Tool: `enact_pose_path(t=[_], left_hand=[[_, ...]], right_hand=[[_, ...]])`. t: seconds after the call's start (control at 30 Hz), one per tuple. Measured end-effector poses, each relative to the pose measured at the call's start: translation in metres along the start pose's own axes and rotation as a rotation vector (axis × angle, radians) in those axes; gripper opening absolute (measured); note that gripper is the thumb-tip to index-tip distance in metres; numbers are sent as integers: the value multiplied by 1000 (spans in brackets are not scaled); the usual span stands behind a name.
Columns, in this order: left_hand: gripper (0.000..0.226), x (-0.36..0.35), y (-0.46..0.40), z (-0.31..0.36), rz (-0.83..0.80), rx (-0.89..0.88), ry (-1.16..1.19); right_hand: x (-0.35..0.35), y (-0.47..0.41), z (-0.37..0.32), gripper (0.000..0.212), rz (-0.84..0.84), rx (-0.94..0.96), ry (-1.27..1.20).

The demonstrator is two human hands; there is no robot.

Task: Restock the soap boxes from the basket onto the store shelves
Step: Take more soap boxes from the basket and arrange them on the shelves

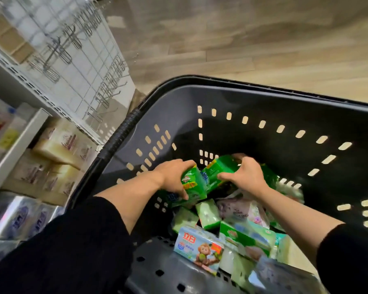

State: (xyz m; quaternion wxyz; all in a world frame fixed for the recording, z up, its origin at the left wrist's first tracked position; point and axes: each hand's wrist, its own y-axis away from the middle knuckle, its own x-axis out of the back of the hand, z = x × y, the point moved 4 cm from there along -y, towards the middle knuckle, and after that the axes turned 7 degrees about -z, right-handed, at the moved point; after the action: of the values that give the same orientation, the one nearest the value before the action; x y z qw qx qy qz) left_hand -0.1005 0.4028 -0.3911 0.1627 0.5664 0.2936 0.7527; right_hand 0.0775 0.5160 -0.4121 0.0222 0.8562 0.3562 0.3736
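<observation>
Two green soap boxes (197, 183) sit gripped, one in your left hand (174, 174), one in your right hand (245, 175); likely light, stiff, glossy, so hold the broad faces.

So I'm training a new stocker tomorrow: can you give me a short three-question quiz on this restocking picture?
1. True or false: both hands are inside the basket.
2. What does the left hand grip? A) a green soap box B) the basket handle C) a shelf hook
3. On which side of the basket do the shelves stand?

Key:
1. True; the right hand is in there too, on another green box.
2. A, a green soap box.
3. The person's left.
</observation>
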Motion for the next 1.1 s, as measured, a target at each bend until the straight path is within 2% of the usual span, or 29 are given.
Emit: enact_pose_path(t=[0.07,0.2,0.27,0.33,0.4,0.47,0.67,0.77,0.87,1.0,1.1], left_hand=[[93,29,22,9,78,-22,11],[72,82,87,19,275,-105,249],[68,103,127,16,413,-124,433],[78,118,170,13,558,-129,601],[90,124,214,7,668,-142,720],[90,120,258,-3,763,-149,765],[59,64,396,-39,1111,-46,998],[56,24,467,-46,1321,17,1125],[44,-22,537,-53,1531,117,1201],[48,-91,623,-50,1744,194,1317],[69,-139,677,-35,1839,224,1373]], right_hand=[[25,8,-12,87,43,37,-137],[60,21,-41,100,80,82,-487],[73,31,-68,79,59,129,-604],[82,43,-98,62,24,192,-715],[86,59,-132,57,-18,274,-782],[84,75,-168,51,-73,349,-822],[40,139,-278,43,-285,571,-878],[-2,179,-329,37,-436,626,-888],[-51,222,-376,41,-603,678,-881],[-115,294,-428,35,-792,738,-862],[-155,347,-453,45,-903,781,-827]])
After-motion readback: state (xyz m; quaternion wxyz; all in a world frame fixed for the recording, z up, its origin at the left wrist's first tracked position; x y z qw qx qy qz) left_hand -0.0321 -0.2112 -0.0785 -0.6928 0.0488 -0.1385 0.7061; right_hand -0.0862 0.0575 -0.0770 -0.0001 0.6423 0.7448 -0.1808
